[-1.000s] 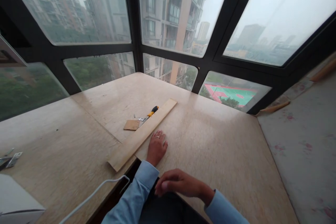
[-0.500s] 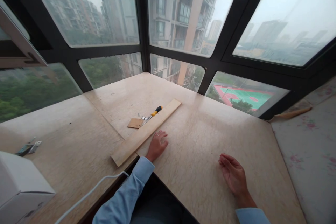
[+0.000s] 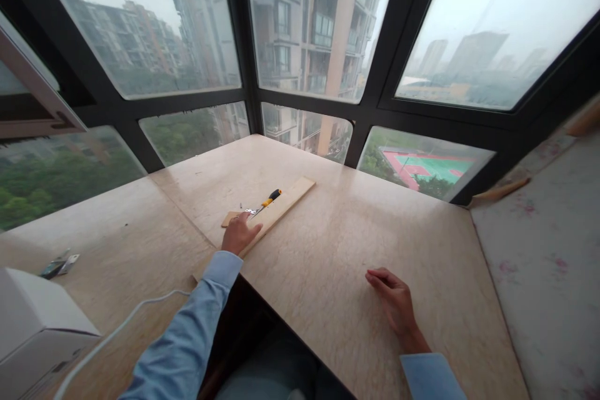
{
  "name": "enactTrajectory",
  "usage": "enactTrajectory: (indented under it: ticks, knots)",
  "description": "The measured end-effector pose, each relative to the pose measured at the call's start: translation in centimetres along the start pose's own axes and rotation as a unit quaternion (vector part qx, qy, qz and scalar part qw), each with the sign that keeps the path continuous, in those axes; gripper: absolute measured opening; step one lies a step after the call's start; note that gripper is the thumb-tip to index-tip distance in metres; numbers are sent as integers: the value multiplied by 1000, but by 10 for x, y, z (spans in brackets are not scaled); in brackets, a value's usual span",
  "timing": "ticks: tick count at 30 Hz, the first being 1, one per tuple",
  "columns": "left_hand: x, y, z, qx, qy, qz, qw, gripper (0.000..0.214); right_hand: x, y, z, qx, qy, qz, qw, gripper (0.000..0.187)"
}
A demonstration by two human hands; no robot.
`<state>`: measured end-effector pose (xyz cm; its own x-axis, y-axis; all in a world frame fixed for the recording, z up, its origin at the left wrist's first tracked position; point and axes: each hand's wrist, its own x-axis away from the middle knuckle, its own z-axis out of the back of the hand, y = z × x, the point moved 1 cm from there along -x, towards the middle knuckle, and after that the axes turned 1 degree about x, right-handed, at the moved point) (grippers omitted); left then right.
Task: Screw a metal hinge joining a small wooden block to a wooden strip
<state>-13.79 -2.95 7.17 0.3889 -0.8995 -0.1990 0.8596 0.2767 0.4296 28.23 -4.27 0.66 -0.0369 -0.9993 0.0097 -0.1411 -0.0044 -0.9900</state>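
My left hand (image 3: pixel 238 235) is over the long wooden board (image 3: pixel 290 199), its thumb apart from the fingers, with nothing seen in it. Its fingertips come close to a small metal hinge (image 3: pixel 251 211) and a small square of brown wood (image 3: pixel 229 219), which the hand partly covers. A screwdriver (image 3: pixel 272 198) with a yellow and black handle lies along the board's far side, and a tiny screw-like piece (image 3: pixel 240 205) sits near the hinge. Off to the right, my right hand (image 3: pixel 392 297) is above the tabletop with fingertips pinched together; what they hold, if anything, is hidden.
A white box (image 3: pixel 42 325) stands at the left front, with a white cable (image 3: pixel 135 309) running beside it. Small metal pieces (image 3: pixel 59 265) lie behind the box. Windows edge the stone-patterned top (image 3: pixel 328 262); a flowered wall (image 3: pixel 529 262) closes the right side.
My left hand has moved left and forward from beside the board to over it, near the hinge. My right hand stays pinched, a little further left in view. The camera view has shifted slightly.
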Motion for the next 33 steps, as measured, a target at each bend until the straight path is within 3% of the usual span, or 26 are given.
enactTrajectory:
  ticks: [5,8,14,22,28,33]
  knots:
    - [9,-38,19,-83,-86,18,993,98,0,-2,-1,-34,31,-63,997,35]
    - [18,-51,17,-52,-96,-1,994,109,0,-3,-1,-57,40,-87,994,37]
    - [34,-61,1,35,-85,-8,996,115,-1,-4,0,-81,40,-107,990,37]
    - [46,-55,-2,39,-16,16,999,101,2,-7,0,-86,42,-118,988,38]
    - [54,-41,3,10,-2,5,1000,93,3,-7,-1,-79,45,-117,989,37]
    - [66,-16,12,38,15,-8,999,90,6,-11,-5,-77,58,-103,990,40]
